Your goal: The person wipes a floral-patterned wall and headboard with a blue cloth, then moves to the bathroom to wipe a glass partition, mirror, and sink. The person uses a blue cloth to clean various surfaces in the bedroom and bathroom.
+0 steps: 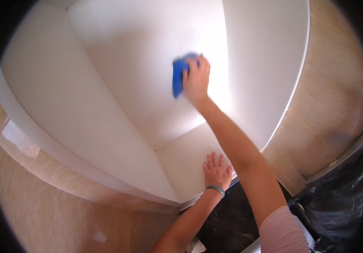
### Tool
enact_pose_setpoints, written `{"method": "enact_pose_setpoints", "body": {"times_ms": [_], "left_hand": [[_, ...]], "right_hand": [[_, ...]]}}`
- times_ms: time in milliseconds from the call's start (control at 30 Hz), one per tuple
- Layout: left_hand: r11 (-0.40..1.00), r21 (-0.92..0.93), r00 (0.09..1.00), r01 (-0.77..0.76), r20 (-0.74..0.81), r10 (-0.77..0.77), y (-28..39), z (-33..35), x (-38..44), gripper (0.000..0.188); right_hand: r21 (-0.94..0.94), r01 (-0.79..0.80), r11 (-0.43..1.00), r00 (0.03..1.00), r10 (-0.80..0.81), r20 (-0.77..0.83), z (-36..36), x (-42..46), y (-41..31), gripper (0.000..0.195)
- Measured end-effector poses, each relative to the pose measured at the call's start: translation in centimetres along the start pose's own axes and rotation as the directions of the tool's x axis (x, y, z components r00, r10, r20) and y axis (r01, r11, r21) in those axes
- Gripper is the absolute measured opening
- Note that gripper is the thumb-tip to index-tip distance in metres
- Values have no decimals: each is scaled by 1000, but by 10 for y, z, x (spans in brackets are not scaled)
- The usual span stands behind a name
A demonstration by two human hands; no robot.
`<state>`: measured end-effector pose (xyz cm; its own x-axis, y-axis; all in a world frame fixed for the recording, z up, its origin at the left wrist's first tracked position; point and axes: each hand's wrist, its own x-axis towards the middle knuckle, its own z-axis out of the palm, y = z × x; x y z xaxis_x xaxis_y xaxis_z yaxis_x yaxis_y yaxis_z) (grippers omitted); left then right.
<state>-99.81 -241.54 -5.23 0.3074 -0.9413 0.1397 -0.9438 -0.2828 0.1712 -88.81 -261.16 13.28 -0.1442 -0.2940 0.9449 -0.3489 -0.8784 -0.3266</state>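
Observation:
My right hand (pixel 197 79) grips a blue cloth (pixel 178 76) against the white back panel (pixel 131 72) of a box-like white compartment. The cloth is bunched under the fingers and slightly blurred, with one loose corner hanging down on the left. Lower down, my left hand (pixel 217 172) rests palm down on the compartment's white bottom panel (pixel 181 164), its fingers a little apart and nothing in them. A green bangle (pixel 216 189) circles the left wrist.
White side panels stand on the left (pixel 74 95) and right (pixel 263 63). Beige marble-like tiles (pixel 326 95) lie beyond the right panel, with a glossy beige floor (pixel 61 208) at lower left. Black plastic sheeting (pixel 339 196) bunches at lower right.

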Motion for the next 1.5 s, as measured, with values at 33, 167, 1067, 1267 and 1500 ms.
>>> {"method": "enact_pose_setpoints", "body": {"times_ms": [33,167,1067,1267,1500], "left_hand": [[1000,-17,1000,-8,-4,8,-3,2,1,60],[1000,-10,1000,-6,-25,5,-2,2,-3,58],[991,-95,950,-90,-307,57,-6,23,-4,54],[998,49,968,-50,-243,61,-14,16,-1,50],[998,3,964,-61,-259,59,-6,15,5,40]], "right_hand": [[19,-10,1000,996,8,83,-4,-27,0,31],[-7,57,998,848,-44,527,-43,-123,33,28],[121,-505,855,412,116,904,-22,-161,-122,23],[39,-201,979,130,-13,991,-61,-183,-61,25],[-455,20,890,521,380,765,-202,-141,91,19]]}}
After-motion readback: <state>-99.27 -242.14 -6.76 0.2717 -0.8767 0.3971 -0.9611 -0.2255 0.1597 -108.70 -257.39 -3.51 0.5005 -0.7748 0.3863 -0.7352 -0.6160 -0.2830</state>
